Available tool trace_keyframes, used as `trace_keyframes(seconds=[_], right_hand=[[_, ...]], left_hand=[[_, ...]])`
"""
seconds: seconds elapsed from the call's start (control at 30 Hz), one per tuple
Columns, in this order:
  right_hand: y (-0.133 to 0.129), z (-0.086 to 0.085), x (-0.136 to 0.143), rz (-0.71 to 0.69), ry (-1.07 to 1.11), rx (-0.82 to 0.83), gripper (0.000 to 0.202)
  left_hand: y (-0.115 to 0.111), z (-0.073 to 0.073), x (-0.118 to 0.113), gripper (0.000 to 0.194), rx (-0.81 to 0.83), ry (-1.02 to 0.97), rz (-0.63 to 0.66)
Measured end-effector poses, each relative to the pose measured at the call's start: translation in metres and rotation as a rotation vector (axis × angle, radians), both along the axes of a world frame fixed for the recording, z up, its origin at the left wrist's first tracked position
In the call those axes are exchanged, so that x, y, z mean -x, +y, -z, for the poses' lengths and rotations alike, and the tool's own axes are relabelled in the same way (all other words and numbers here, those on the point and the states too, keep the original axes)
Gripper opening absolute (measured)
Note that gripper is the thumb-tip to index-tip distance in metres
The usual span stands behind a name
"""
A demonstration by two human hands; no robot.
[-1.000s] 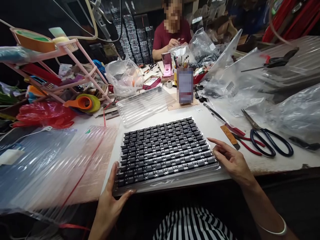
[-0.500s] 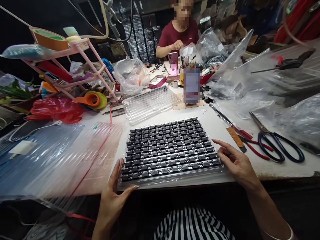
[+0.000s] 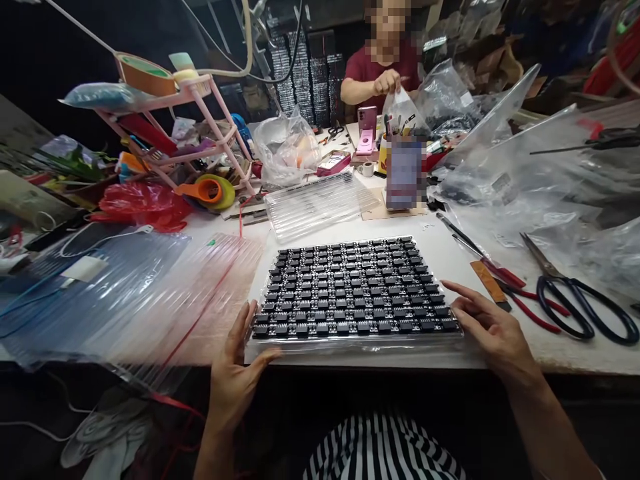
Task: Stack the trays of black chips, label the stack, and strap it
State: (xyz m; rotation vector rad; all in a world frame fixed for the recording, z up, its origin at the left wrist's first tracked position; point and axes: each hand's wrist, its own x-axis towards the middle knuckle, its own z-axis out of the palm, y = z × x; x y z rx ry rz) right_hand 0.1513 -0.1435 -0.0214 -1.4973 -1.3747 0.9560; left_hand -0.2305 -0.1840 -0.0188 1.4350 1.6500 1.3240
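Currently, left hand (image 3: 235,377) is spread around the near-left corner of the clear tray (image 3: 350,346), fingers along its left side, thumb by the near edge. Right hand (image 3: 497,333) is half curled at the right side, index finger extended forward. Whether either hand is pinching the plastic — cannot tell.

Tray lies flat on the white tabletop (image 3: 447,243), close to the front edge and directly before the wearer. Long axis runs left to right, roughly parallel to the table's front edge; short sides point away toward the far side. Black components (image 3: 345,287) fill it in rows along that same axis.

Just beyond: a ribbed clear tray (image 3: 317,207), bare of parts, its long axis slanting up to the right. Right of the right hand: red-handled pliers (image 3: 537,315), then large scissors (image 3: 553,272), blades pointing away. Far side — a person in a maroon shirt (image 3: 357,67), one hand at a clear bag (image 3: 403,107).
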Motion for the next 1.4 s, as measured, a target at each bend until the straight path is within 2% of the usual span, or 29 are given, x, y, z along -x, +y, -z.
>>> trace_keyframes(seconds=[0.27, 0.57, 0.97, 1.23, 1.4], right_hand=[[-0.001, 0.0, 0.0, 0.01, -0.005, 0.002, 0.042], [-0.001, -0.001, 0.0, 0.003, -0.012, -0.005, 0.041], [-0.001, -0.003, 0.001, 0.022, -0.018, -0.005, 0.042], [-0.001, -0.002, 0.0, 0.003, -0.008, -0.014, 0.043], [-0.001, -0.002, -0.001, -0.009, 0.013, -0.01, 0.043]], left_hand=[[0.001, -0.002, -0.003, 0.08, -0.077, 0.021, -0.033], [0.001, -0.002, -0.003, 0.081, -0.07, 0.014, -0.045], [-0.002, 0.001, -0.002, 0.08, -0.02, 0.032, -0.041], [-0.006, 0.01, 0.002, 0.077, 0.042, 0.067, -0.022], [-0.009, 0.011, 0.001, 0.076, 0.083, 0.06, -0.038]])
